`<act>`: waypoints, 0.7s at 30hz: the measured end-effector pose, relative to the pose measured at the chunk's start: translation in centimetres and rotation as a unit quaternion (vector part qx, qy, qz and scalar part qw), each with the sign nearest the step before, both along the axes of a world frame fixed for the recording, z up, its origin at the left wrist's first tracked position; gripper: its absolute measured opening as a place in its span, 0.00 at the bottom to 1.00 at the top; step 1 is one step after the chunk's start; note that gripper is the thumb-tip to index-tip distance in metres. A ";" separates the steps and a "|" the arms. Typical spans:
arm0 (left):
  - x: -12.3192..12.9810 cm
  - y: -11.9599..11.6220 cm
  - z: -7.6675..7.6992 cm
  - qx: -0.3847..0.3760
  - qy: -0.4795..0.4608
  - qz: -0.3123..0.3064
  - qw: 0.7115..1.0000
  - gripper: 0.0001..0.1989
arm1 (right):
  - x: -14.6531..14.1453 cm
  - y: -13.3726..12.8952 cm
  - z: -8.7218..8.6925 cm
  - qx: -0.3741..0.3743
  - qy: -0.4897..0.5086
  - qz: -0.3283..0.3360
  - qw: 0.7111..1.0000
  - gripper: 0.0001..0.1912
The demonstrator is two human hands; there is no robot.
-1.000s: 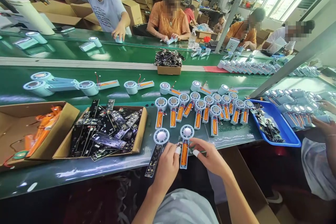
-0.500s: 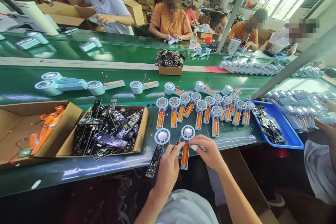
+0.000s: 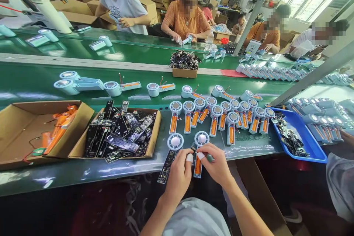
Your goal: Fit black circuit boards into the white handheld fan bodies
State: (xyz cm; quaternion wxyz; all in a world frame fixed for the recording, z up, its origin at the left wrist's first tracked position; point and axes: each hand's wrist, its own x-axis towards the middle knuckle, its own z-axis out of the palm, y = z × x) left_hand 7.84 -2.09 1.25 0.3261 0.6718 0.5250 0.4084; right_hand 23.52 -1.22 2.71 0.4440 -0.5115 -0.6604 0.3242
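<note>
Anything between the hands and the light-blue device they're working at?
Left hand: a dark board end shows between its fingertips and the light-blue device; whether it's gripped is unclear. Right hand: nothing visible in the way; its fingers overlap the handle in view.

Left hand (image 3: 178, 173) is gripping a small dark circuit-board piece (image 3: 193, 148) beside a pale-blue plastic round-headed unit (image 3: 201, 138) with an orange strip (image 3: 197, 170) in its handle; right hand (image 3: 216, 164) is pinching next to it, contents too small to tell. A matching pale-blue unit (image 3: 175, 141) carrying a black rectangular circuit board (image 3: 166, 166) is lying just left. Open brown cardboard box (image 3: 155, 134) is holding black boards (image 3: 121, 138); shallow blue plastic tray (image 3: 316, 145) is sitting far right.
</note>
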 end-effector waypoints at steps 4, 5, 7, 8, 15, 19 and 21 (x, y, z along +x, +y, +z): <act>0.1 -0.1 -0.1 -0.051 -0.041 -0.002 0.998 0.11 | 0.1 -0.1 -0.1 0.124 -0.156 0.013 0.980 0.12; 0.2 -0.2 -0.3 -0.061 -0.047 0.011 0.997 0.12 | 0.1 -0.1 -0.1 0.137 -0.185 0.010 0.973 0.12; 0.2 -0.3 -0.9 -0.074 -0.051 0.039 0.995 0.16 | 0.1 0.1 -0.2 0.151 -0.236 -0.002 0.960 0.12; 0.2 -0.3 -1.2 -0.076 -0.049 0.046 0.995 0.17 | 0.0 0.2 -0.2 0.154 -0.257 -0.006 0.954 0.12; 0.4 -0.4 -1.0 -0.008 -0.046 0.045 0.998 0.15 | -0.9 -0.2 0.4 0.166 -0.340 -0.036 0.925 0.11; 0.5 -0.6 -0.7 0.020 -0.062 0.048 0.997 0.15 | -1.5 -0.6 0.2 0.174 -0.385 -0.051 0.905 0.12; 0.3 -0.4 -0.8 0.016 -0.068 0.041 0.997 0.16 | -1.3 -0.4 0.1 0.159 -0.359 -0.039 0.919 0.12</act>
